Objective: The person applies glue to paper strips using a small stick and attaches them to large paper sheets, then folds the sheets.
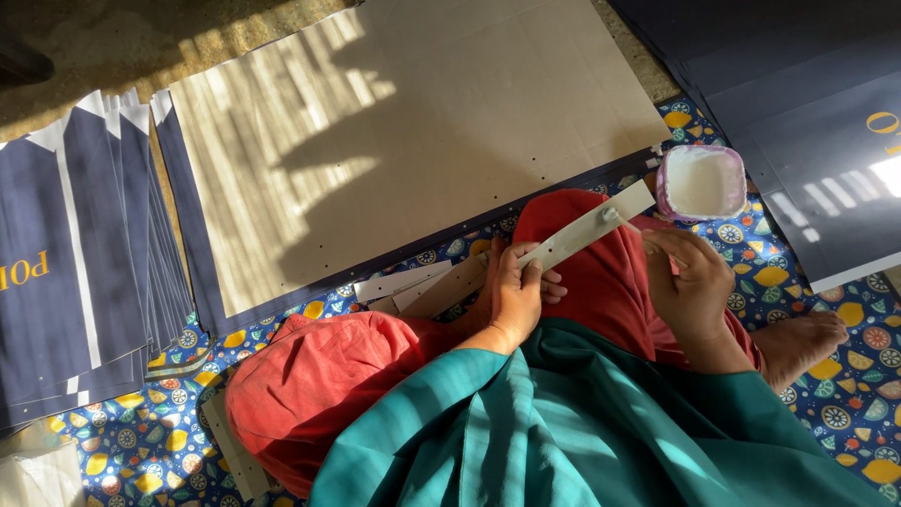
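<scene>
Left hand (514, 299) grips a cardboard strip (589, 227). Right hand (690, 277) pinches a small brush (621, 222), gluing its end. More strips (413, 286) wait; dark sheets (84, 253) lie stacked.

Two hands: left hand (514, 299), right hand (690, 282). One bare foot (805, 340). One grey card strip (587, 228) held up; about three more card strips (418, 287) lying on the patterned mat (845, 394). One tub of white paste (701, 181). One large brown board sheet (404, 131). Navy printed sheets (84, 244) fanned in one stack, too many to count.
</scene>
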